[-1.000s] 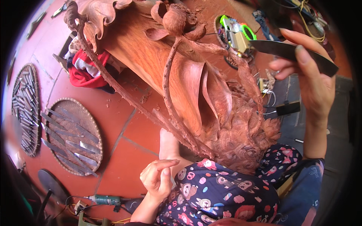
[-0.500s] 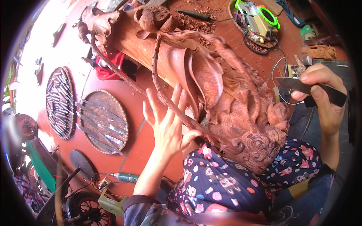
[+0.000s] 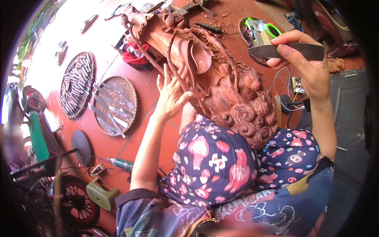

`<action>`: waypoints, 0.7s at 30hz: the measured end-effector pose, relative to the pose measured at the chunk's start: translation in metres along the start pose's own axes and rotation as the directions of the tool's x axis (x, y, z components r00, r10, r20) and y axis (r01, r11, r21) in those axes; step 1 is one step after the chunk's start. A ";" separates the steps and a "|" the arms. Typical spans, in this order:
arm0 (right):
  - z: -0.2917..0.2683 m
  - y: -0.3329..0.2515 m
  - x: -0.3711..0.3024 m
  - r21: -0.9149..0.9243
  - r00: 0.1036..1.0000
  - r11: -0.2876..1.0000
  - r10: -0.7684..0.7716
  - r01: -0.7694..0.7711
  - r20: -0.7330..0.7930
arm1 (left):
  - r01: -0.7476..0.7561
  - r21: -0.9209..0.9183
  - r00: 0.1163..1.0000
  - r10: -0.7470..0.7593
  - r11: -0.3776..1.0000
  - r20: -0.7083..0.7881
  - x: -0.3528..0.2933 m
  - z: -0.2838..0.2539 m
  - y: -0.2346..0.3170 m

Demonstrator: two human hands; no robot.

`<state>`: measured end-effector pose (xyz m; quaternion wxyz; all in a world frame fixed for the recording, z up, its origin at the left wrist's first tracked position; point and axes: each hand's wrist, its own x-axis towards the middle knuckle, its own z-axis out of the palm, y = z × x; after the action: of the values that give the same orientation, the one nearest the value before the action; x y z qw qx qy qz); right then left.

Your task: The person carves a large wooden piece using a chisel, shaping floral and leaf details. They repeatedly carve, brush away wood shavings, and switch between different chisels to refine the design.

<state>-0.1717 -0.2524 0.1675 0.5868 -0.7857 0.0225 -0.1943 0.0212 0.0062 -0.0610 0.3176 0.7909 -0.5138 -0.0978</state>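
while the reddish wood carving lies propped across the person's patterned lap, its long axis runs from the curled scroll end near the knees up and away to the leafy tip at the far left of the tiled floor. the left hand rests spread-fingered on its near flank, touching it. the right hand pinches a flat metal blade, raised just right of the carving, clear of the wood. two round trays of chisels lie well to the left.

The left hand lies open with spread fingers against a large reddish wood carving resting on patterned trouser knees, while the right hand pinches a flat dark metal blade above it; round woven trays of chisels lie on the red tile floor
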 end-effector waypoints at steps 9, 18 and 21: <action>0.011 -0.001 -0.005 -0.057 0.999 0.998 0.039 -0.037 0.035 | -0.011 -0.275 0.938 -0.085 0.961 -0.335 -0.056 -0.016 0.005; 0.035 -0.001 0.052 -0.170 0.954 0.948 0.288 -0.271 0.084 | -0.075 -0.584 0.958 -0.104 0.808 -0.267 -0.037 -0.066 0.068; 0.056 0.015 0.092 -0.265 0.966 0.942 0.239 -0.208 0.093 | -0.121 -0.597 0.980 -0.002 0.793 -0.201 -0.013 -0.065 0.075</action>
<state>-0.0652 -0.2304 0.1660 0.5003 -0.8570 0.1000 -0.0729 -0.0102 0.0233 0.0325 0.6049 0.6365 -0.4471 -0.1706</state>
